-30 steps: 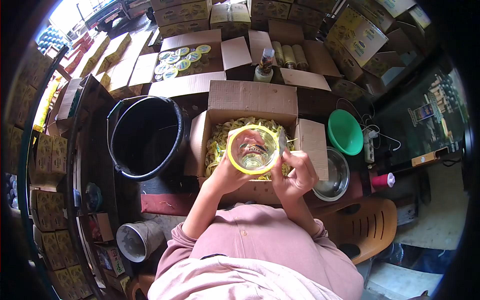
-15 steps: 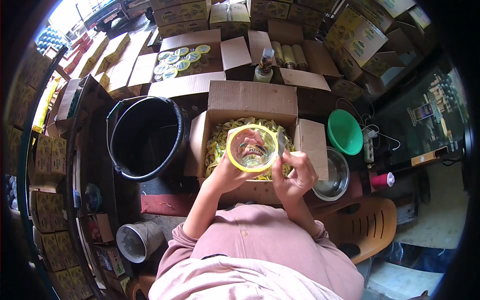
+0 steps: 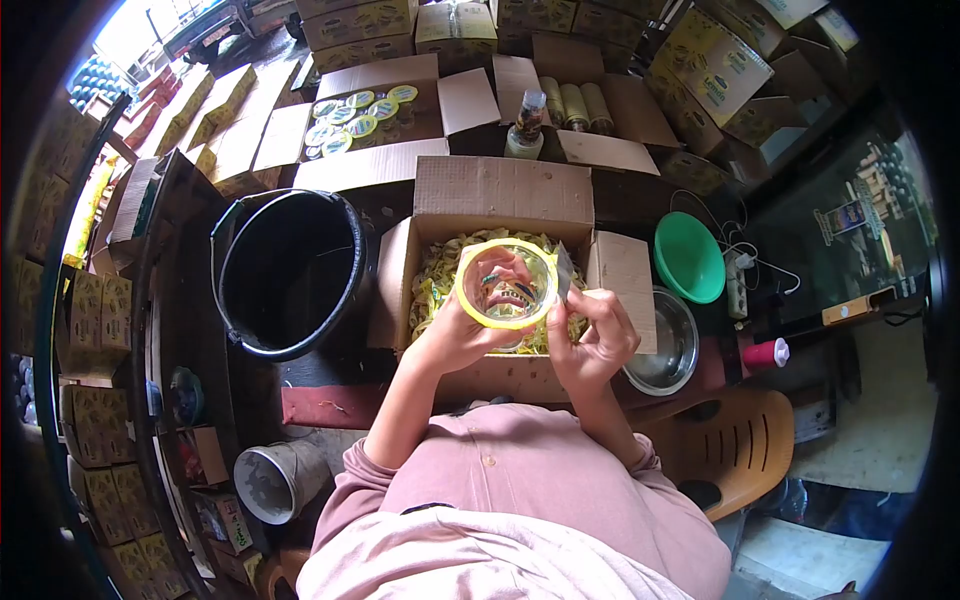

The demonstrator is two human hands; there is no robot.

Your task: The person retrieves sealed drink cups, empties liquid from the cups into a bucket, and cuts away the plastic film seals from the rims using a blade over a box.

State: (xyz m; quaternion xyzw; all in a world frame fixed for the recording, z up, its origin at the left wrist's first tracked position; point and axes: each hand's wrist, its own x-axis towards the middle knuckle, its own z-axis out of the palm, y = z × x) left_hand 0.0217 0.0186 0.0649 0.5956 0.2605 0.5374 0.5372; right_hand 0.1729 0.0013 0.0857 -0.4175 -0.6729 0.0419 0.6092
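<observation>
My left hand [image 3: 450, 338] is wrapped round a clear plastic jar [image 3: 508, 290] with a yellow rim, its round opening or top facing me. Printed lettering shows through the jar. At the rim's right side, my right hand [image 3: 594, 340] pinches a thin, see-through strip [image 3: 564, 272] between thumb and fingers; whether it is tape or film I cannot tell. Both hands are above an open cardboard box [image 3: 505, 190], which is filled with crumpled yellow wrappers or labels [image 3: 436, 275], partly hidden by the jar.
On the left stands a black bucket [image 3: 290, 275]; on the right are a green bowl [image 3: 690, 258] and a metal bowl [image 3: 668, 355]. Behind, one open carton holds yellow-rimmed jars [image 3: 360, 126], beside a bottle [image 3: 528, 122] and yellowish rolls [image 3: 575, 108]. A pink spool [image 3: 766, 354] lies right.
The jar has risen slightly and tilted a little. My right hand has shifted slightly to the right, and the see-through strip stands out more from the rim.
</observation>
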